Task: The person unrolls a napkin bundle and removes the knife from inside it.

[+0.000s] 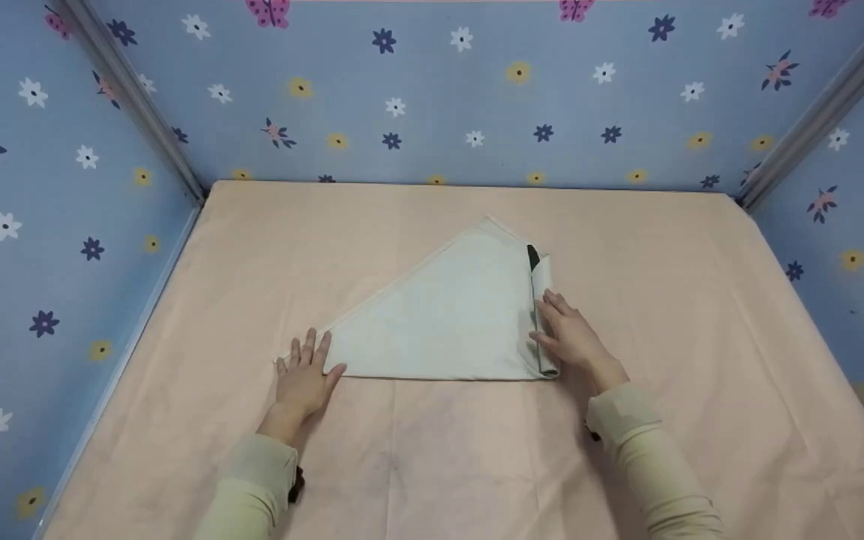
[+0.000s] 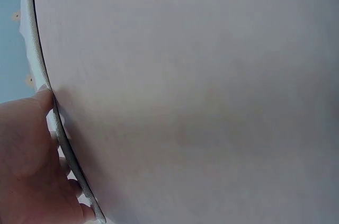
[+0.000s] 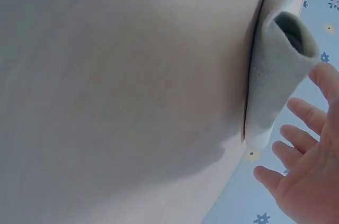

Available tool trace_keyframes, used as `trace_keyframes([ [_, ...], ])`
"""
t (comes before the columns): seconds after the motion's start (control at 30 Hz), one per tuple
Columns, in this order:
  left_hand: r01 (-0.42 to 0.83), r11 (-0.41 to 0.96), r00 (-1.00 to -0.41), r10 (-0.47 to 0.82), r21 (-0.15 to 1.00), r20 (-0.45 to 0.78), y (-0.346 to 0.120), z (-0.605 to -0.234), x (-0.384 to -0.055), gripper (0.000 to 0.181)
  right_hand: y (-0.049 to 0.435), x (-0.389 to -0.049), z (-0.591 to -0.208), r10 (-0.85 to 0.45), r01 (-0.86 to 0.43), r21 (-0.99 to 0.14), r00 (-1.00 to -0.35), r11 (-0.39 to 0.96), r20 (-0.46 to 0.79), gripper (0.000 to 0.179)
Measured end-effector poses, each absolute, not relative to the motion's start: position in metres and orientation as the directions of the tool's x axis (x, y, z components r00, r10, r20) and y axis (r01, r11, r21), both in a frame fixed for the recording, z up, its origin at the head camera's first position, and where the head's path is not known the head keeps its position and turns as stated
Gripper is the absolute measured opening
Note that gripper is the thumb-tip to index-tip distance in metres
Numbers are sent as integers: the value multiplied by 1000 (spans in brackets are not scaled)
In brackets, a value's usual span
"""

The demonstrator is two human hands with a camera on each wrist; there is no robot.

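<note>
A pale, whitish-green cloth (image 1: 439, 315) lies folded on the table, with a point at the top and a long straight edge nearest me. Along its right side runs a rolled fold (image 1: 543, 285), where a dark strip of the underside shows. My left hand (image 1: 304, 382) rests spread over the cloth's left corner; in the left wrist view its thumb and fingertips lie along the cloth's edge (image 2: 69, 150). On the right, my right hand (image 1: 574, 337) has its fingers extended at the rolled fold. The right wrist view shows the open end of that roll (image 3: 286, 49) beside the fingers.
A peach-coloured sheet (image 1: 702, 300) covers the table, with faint creases in it. Blue flowered panels (image 1: 432, 90) stand along the back and both sides, joined by grey metal posts (image 1: 132, 97) at the corners.
</note>
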State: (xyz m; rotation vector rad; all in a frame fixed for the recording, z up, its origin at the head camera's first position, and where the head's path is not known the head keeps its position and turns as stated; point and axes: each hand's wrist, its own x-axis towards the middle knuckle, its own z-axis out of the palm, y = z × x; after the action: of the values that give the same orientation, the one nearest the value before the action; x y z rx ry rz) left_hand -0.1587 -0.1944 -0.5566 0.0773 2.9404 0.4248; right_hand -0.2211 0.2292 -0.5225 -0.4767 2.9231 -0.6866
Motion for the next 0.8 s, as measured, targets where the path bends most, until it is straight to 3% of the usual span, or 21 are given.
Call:
trace_keyframes([
  [0.8, 39, 954, -983, 90, 298, -159, -194, -554, -158, 65, 218, -233, -533, -361, -299, -356, -925, 886, -121, 72],
])
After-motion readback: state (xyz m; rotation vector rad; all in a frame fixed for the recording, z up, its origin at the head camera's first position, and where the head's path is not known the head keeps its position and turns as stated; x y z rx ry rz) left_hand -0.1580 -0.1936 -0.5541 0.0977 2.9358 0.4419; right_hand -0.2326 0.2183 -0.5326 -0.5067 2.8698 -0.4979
